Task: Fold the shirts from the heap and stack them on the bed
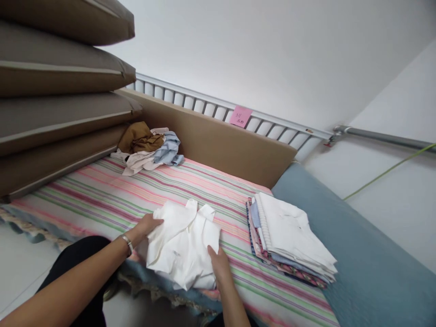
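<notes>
A white collared shirt (185, 245), partly folded, lies at the near edge of the striped sheet (218, 190). My left hand (149, 225), with a bracelet at the wrist, grips the shirt's left side, its thumb on top and the other fingers hidden beneath the cloth. On the opposite side, my right hand (219, 263) holds the shirt's right edge, thumb uppermost and fingers mostly out of sight. The collar points away from me. To the right of the shirt sits a stack of folded clothes (289, 222) with a white garment on top.
A crumpled heap of clothes (150, 147) lies at the back left beside stacked brown cushions (64, 77). A brown board (218, 136) stands along the back before a white radiator (190, 102) bearing a pink note (240, 116). Blue bedding (357, 236) extends on the right.
</notes>
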Action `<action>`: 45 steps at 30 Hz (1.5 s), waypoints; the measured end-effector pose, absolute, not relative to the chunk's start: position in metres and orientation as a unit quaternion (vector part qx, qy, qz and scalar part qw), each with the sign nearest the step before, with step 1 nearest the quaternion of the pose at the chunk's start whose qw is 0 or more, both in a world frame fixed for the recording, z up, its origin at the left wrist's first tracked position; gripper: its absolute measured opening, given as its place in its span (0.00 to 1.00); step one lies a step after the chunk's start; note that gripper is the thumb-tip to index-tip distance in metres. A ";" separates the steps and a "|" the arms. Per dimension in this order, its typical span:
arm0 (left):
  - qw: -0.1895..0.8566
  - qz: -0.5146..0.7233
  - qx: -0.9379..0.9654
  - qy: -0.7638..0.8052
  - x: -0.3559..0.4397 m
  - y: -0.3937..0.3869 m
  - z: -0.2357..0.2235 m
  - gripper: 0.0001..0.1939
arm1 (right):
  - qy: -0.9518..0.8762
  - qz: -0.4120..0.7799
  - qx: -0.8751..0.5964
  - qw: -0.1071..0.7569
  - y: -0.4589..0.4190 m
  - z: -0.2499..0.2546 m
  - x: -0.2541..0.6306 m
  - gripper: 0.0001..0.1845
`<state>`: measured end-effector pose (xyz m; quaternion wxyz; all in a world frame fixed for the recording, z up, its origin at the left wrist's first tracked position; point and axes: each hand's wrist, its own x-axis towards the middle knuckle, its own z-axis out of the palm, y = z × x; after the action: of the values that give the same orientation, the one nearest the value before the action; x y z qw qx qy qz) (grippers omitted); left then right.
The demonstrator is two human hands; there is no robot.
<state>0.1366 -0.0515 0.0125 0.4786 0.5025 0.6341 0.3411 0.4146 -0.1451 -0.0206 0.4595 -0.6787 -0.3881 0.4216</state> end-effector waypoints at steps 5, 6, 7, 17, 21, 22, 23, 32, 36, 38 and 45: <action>0.480 0.362 0.542 0.587 0.148 -0.043 0.035 0.13 | -0.429 0.382 -0.668 0.474 -0.151 0.011 0.416 0.25; 0.485 0.371 0.554 0.566 0.151 -0.043 0.043 0.13 | -0.434 0.375 -0.664 0.480 -0.154 0.020 0.417 0.25; 0.490 0.379 0.566 0.544 0.154 -0.043 0.053 0.14 | -0.438 0.368 -0.660 0.486 -0.157 0.029 0.418 0.25; 0.518 0.333 0.660 0.430 0.235 -0.027 0.169 0.18 | -0.447 0.268 -0.612 0.595 -0.191 0.138 0.467 0.22; 0.494 0.328 0.718 0.363 0.290 -0.004 0.221 0.20 | -0.430 0.232 -0.610 0.624 -0.197 0.174 0.501 0.21; 0.488 0.329 0.728 0.351 0.304 0.001 0.234 0.21 | -0.423 0.216 -0.609 0.635 -0.197 0.181 0.509 0.21; 0.481 0.329 0.738 0.341 0.320 0.006 0.247 0.22 | -0.414 0.195 -0.609 0.648 -0.197 0.187 0.517 0.22; 0.391 0.335 0.823 0.239 0.479 0.049 0.332 0.22 | -0.349 0.032 -0.628 0.695 -0.176 0.233 0.594 0.22; 0.385 0.356 0.834 0.171 0.551 0.071 0.335 0.23 | -0.313 -0.033 -0.653 0.689 -0.165 0.235 0.641 0.23; 0.361 0.356 0.843 0.179 0.584 0.082 0.317 0.23 | -0.273 -0.041 -0.667 0.692 -0.161 0.217 0.661 0.24; 0.208 0.151 0.921 0.293 0.653 0.100 0.179 0.15 | -0.119 0.261 -0.610 0.739 -0.151 0.088 0.665 0.31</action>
<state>0.6533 0.0999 0.1788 0.2077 0.9212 0.2927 0.1506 0.6645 -0.1513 0.0882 0.7391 -0.6097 -0.1190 0.2605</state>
